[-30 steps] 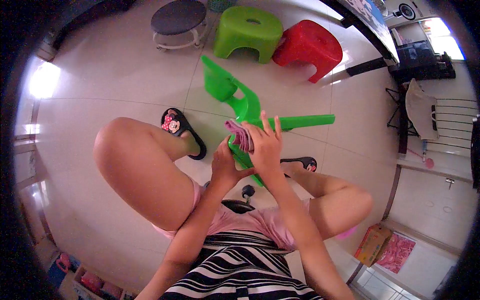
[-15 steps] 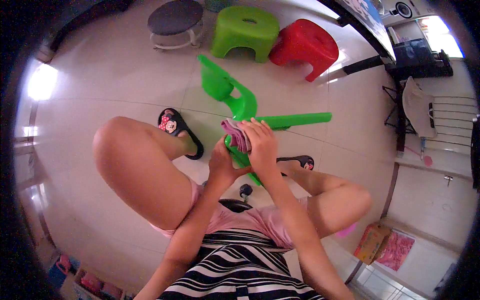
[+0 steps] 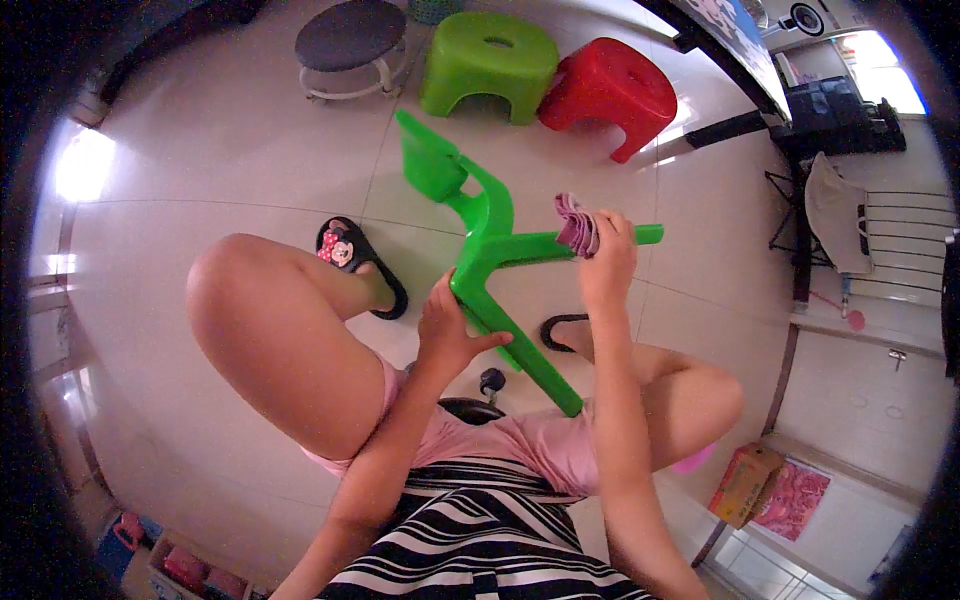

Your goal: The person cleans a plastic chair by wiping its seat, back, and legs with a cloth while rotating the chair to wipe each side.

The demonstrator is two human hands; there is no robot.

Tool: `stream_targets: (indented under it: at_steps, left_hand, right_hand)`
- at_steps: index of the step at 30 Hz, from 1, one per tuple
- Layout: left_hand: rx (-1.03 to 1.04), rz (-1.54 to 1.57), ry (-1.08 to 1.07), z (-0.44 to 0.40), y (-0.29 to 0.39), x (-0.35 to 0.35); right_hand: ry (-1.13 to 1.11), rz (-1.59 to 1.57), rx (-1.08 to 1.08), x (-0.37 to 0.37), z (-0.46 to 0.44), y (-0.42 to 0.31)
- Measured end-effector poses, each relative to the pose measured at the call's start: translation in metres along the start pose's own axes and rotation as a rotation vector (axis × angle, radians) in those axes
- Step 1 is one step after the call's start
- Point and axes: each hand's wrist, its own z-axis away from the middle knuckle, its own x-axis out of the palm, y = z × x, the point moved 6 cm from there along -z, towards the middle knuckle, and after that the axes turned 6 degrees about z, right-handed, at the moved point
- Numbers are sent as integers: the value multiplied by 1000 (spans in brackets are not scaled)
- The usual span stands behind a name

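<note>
A person sat with knees wide apart over a pale tiled floor (image 3: pixel 250 170), a green plastic frame (image 3: pixel 485 240) held up between the knees, near the middle of the floor and well in from its far edge. The left hand (image 3: pixel 443 328) gripped the frame just below the place where its legs branched, the thumb stretched across one leg and the fingers partly hidden behind. The right hand (image 3: pixel 608 262) was closed on a folded pink and purple cloth (image 3: pixel 577 228), bunched at the fingertips, and lay over the leg that pointed right, close to its end. The frame's broad panel tilted up and away to the left, beyond a curved opening; another leg slanted down to the pink shorts (image 3: pixel 540 440), though whether it touched them could not be told. Along the far edge of the floor stood a round grey stool (image 3: pixel 352 35), a green stool (image 3: pixel 480 70) and a red stool (image 3: pixel 615 85), the last two side by side. A black slipper (image 3: pixel 343 248) covered the left foot, and its partly hidden mate showed on the right. A cardboard box (image 3: pixel 745 487) sat toward the floor's near right corner.
</note>
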Motion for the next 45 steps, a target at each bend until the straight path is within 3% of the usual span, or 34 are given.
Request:
stream_targets:
  at_steps: [9,18,20,23,36,39,45]
  left_hand:
    - [24,-39,51,1,4,-1]
    - [52,-32,72,2,0,0]
    - [24,-3,-2,-3,-17,12]
    - [13,-44,-9,-6,-20,16]
    - [23,22,-61,-3,-22,16]
    - [93,51,-61,-2,-18,11]
    - [114,115,-76,-5,-17,6]
  right_hand:
    - [-19,118,-53,10,10,-14]
    - [-142,-212,-110,15,42,-80]
    - [-177,-299,-166,21,53,-104]
    - [-161,-287,-186,17,61,-125]
    - [-271,-370,-222,24,64,-114]
    - [-334,-450,-162,24,61,-108]
    - [-555,-1011,25,29,58,-70]
